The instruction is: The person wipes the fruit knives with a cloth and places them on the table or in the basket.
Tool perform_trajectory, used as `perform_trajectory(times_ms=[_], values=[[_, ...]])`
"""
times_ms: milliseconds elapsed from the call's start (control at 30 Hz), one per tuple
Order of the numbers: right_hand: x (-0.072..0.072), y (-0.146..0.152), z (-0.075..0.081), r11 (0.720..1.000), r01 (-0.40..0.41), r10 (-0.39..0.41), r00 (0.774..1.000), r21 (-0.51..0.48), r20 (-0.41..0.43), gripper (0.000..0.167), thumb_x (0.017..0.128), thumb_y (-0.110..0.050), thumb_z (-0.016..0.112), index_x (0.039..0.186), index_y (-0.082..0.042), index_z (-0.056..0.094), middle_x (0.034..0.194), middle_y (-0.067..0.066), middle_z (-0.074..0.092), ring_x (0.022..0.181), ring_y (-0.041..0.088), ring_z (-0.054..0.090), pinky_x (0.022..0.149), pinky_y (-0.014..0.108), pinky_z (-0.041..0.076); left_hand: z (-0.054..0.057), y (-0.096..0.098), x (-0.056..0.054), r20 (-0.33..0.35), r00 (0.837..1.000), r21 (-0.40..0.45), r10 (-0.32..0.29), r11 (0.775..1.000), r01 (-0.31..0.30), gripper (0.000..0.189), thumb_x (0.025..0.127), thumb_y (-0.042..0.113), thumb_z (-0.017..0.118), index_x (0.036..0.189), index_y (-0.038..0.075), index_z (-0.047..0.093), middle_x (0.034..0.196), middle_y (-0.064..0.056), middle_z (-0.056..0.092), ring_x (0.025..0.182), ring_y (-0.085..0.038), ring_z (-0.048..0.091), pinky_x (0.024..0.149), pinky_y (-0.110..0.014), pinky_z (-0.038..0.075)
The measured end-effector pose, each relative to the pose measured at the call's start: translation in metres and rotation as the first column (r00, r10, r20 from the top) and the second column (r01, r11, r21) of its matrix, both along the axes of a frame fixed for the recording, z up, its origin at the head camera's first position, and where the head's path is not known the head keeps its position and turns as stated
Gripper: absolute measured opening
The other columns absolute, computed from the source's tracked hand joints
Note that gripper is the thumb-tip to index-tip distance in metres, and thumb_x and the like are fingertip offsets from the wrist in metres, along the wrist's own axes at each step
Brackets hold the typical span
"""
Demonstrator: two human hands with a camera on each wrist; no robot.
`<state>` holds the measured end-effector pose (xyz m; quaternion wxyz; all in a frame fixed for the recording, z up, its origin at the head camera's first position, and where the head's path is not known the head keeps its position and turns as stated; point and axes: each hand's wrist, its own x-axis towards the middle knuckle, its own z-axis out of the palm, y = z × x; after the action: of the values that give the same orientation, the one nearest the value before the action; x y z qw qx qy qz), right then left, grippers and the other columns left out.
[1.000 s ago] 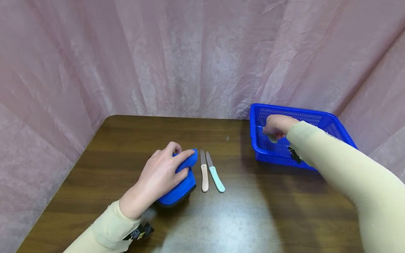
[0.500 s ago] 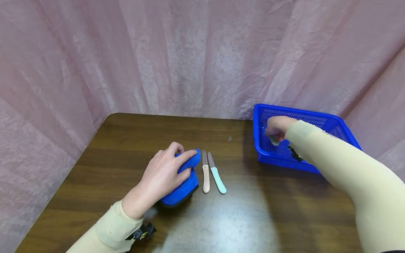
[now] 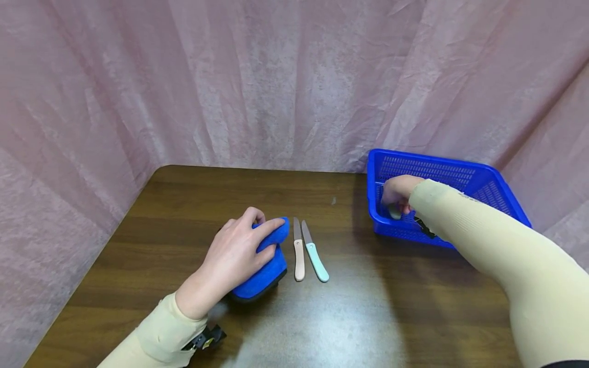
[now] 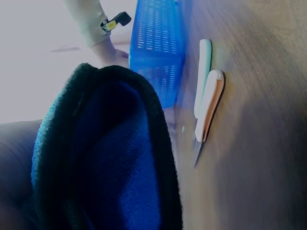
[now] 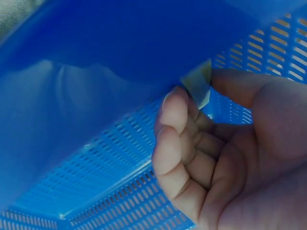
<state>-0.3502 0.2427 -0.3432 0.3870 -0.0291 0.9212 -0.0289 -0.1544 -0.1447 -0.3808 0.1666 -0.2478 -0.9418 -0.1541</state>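
Note:
On the left of the table my left hand (image 3: 234,255) grips a folded blue plush cloth (image 3: 264,276) with black edging, thumb and index finger over its near side. The left wrist view looks into the hollow of its fold (image 4: 134,167). My right hand (image 3: 399,190) reaches down inside the left end of a blue plastic basket (image 3: 382,225). Between its thumb and index finger it pinches a small pale green piece (image 5: 197,84), mostly hidden by fingers and basket rim; I cannot tell its kind. The other fingers curl toward the palm.
Two small knives lie side by side right of the cloth, blades pointing away: one with a cream handle (image 3: 299,260), one with a mint handle (image 3: 316,261). A pink curtain (image 3: 276,87) hangs behind the wooden table (image 3: 193,194).
My right hand has sunk slightly lower and toward me inside the basket, still pinching the pale green piece. The left hand and cloth hold their place; the knives have not moved.

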Motion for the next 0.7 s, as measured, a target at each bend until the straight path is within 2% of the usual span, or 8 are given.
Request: perform_trajectory(times_ms=[233,367,600,700], values=[[0.002,-0.004,-0.004,1.000,-0.012,0.012,0.998,-0.001,0.064,0.041,0.111,-0.026,0.055,0.087,0.003,0.070,0.075,0.009,0.068,0.059,0.011,0.063,0.055,0.020,0.052,-0.001,-0.003,-0.001,-0.002,1.000,-0.002,0.009,1.000,-0.009,0.050,0.096,0.023,0.081,0.146,0.024,0.074,0.121,-0.010,0.062,0.090,-0.024,0.066,0.086,-0.049,0.056],[0.004,-0.007,-0.008,1.000,-0.011,0.010,0.997,0.006,0.072,0.041,0.110,-0.025,0.057,0.091,0.008,0.072,0.078,0.012,0.071,0.061,0.013,0.065,0.058,0.022,0.055,-0.002,-0.004,-0.001,-0.010,1.000,-0.006,0.009,1.000,-0.009,0.049,0.095,0.022,0.081,0.144,0.023,0.075,0.119,-0.010,0.062,0.086,-0.023,0.066,0.083,-0.047,0.055],[0.009,-0.008,-0.013,1.000,0.008,-0.006,0.997,-0.017,0.079,0.033,0.107,-0.013,0.052,0.084,0.003,0.068,0.072,0.008,0.066,0.057,0.011,0.061,0.054,0.019,0.054,-0.002,-0.005,-0.002,-0.029,1.000,-0.003,0.005,1.000,-0.005,0.049,0.095,0.021,0.081,0.143,0.023,0.076,0.118,-0.010,0.062,0.084,-0.023,0.065,0.081,-0.047,0.054],[0.013,-0.008,-0.012,0.999,0.004,-0.001,0.997,-0.046,0.082,0.034,0.108,-0.014,0.048,0.080,-0.001,0.064,0.070,0.006,0.063,0.056,0.009,0.058,0.051,0.017,0.051,-0.002,-0.006,-0.003,-0.021,1.000,-0.008,0.007,1.000,-0.008,0.049,0.096,0.022,0.080,0.144,0.023,0.075,0.119,-0.010,0.062,0.085,-0.023,0.065,0.082,-0.046,0.054]])
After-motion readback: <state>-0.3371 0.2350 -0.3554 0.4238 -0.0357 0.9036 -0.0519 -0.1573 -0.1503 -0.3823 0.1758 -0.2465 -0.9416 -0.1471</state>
